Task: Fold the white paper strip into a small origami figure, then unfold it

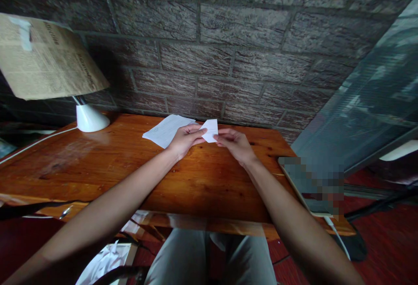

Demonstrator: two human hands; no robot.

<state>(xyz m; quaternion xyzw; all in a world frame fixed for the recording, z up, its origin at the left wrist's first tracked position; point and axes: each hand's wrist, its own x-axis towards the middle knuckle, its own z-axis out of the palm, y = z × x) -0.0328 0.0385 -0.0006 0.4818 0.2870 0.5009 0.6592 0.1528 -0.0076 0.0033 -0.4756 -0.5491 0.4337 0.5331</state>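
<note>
Between my two hands is a small piece of folded white paper (210, 130), raised over the wooden table (209, 189). My left hand (187, 138) pinches its left side, thumb on top. On the right edge, my right hand (235, 143) grips it between thumb and fingers. The paper has a slanted upper-left corner and a fairly straight right edge. Just behind my left hand lies a stack of white sheets (168, 129), partly covered by that hand.
A lamp (92, 119) with a newsprint shade stands at the left, its white cord trailing off. On the right edge lies a tablet-like device (294, 180) with a white cable (338, 235). A brick wall (241, 58) rises behind. Below left, a box (109, 259) holds white paper.
</note>
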